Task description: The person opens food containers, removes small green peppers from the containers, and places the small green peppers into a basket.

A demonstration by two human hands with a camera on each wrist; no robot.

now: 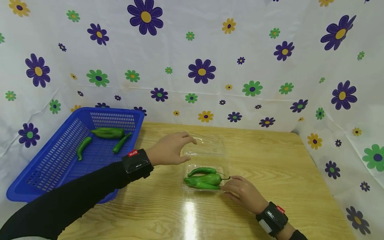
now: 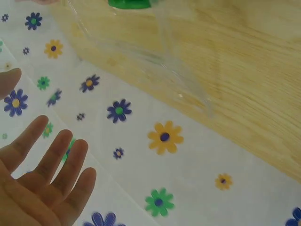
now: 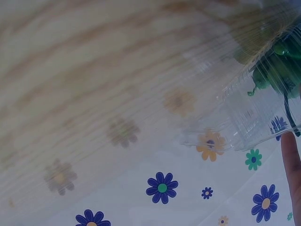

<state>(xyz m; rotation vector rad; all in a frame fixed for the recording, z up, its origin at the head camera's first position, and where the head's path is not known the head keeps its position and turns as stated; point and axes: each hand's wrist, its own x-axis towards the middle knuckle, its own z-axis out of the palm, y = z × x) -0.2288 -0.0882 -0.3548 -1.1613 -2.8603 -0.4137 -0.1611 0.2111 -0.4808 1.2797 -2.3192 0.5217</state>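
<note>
A clear plastic clamshell box (image 1: 207,160) lies opened on the table, its lid toward the back. Several green peppers (image 1: 207,180) lie together in its front half. Over the left side of the lid hovers my left hand (image 1: 172,148), thumb and fingers spread apart, holding nothing. In the left wrist view its fingers (image 2: 68,160) are apart from the clear lid (image 2: 155,59). At the box's front right corner, my right hand (image 1: 244,193) grips the edge with bent fingers. The right wrist view shows one finger (image 3: 291,160) against the box wall (image 3: 249,113).
On the left stands a blue plastic basket (image 1: 87,173) with a large green pepper (image 1: 109,133) and two thinner ones (image 1: 84,147) inside. A white flowered cloth (image 1: 180,66) hangs behind and to the right of the wooden table (image 1: 264,156).
</note>
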